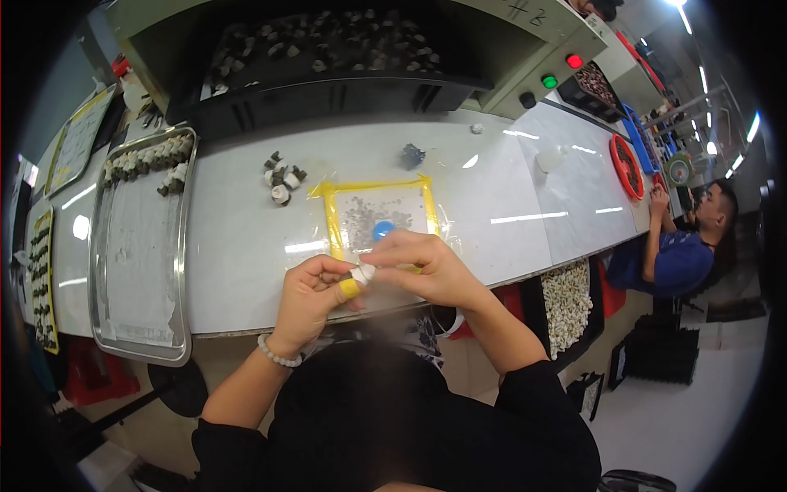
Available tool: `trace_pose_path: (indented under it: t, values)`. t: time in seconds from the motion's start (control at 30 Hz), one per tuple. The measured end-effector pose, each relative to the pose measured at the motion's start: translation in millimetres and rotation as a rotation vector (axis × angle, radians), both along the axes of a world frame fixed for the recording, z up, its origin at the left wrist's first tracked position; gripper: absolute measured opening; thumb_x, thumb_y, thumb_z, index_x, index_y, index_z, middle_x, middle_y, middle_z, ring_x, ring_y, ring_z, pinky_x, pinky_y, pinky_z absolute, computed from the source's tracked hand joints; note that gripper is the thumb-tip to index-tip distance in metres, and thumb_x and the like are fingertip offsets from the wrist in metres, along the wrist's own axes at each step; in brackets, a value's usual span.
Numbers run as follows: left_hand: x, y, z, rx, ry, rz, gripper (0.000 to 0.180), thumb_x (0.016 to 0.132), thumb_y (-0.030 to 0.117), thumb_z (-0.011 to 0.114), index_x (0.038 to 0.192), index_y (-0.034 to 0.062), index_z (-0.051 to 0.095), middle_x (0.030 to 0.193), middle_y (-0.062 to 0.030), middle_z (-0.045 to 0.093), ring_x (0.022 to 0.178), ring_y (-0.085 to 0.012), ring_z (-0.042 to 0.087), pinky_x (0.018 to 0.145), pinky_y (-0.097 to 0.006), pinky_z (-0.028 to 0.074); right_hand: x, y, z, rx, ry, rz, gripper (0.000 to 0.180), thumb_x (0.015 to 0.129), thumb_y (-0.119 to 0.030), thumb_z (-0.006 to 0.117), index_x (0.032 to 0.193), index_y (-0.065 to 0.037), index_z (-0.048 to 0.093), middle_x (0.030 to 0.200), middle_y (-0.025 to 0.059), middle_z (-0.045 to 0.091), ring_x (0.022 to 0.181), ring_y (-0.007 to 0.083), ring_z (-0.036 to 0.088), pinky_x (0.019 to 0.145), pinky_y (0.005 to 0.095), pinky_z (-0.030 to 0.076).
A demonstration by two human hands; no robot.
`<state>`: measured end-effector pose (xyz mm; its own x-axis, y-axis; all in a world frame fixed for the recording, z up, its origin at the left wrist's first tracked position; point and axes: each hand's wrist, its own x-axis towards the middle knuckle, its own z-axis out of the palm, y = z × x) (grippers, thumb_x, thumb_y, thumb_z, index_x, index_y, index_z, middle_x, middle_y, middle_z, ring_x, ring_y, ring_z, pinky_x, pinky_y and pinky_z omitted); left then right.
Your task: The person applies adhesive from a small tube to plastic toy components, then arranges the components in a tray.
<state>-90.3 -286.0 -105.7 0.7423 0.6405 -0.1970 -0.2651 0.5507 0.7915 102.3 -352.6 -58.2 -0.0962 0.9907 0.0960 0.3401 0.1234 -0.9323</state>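
My left hand (307, 297) pinches a small white-and-dark part (361, 273) between thumb and fingers. Yellow tape wraps the thumb, and a beaded bracelet circles the wrist. The fingertips of my right hand (430, 266) close on the same part from the other side, partly covering it. Just beyond these fingers is a round blue thing (383, 230), on a sheet framed with yellow tape (331, 215) and covered in grey spots. Farther left lies a small cluster of white-and-dark parts (281, 182). A dark bluish spiky lump (412, 155) sits behind the sheet.
At left, a metal tray (187, 246) holds rows of similar parts. A black bin (328, 100) full of parts stands inside a machine housing with red and green buttons. A translucent bottle (551, 157) and red basin (626, 167) are at right, near a co-worker (676, 250). Below is a bin of pale pieces (567, 307).
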Motion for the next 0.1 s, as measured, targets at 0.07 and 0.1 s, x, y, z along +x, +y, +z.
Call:
trace_pose_path:
  t: [0.07,0.1]
  values:
    - [-5.1,2.9,-1.4,0.030,0.047,-0.068,0.021,0.083,0.003,0.065,0.101,-0.0034,0.057,0.091,-0.0117,0.065,0.075,-0.0163,0.064,0.066,-0.027,0.055,3.1,-1.5,-2.8,-0.005,0.039,0.003,0.025,0.079,-0.001,0.064,0.103,0.000,0.067,0.092,0.0109,0.064,0.084,0.0188,0.060,0.075,0.0273,0.045]
    - [-3.8,4.3,0.3,0.039,0.049,-0.071,0.021,0.083,0.003,0.065,0.101,-0.0034,0.057,0.091,-0.0117,0.065,0.075,-0.0163,0.064,0.066,-0.027,0.055,6.3,-4.7,-3.7,-0.043,0.019,-0.019,0.026,0.080,-0.002,0.064,0.106,-0.002,0.066,0.095,0.0109,0.064,0.088,0.0199,0.060,0.078,0.0273,0.045]
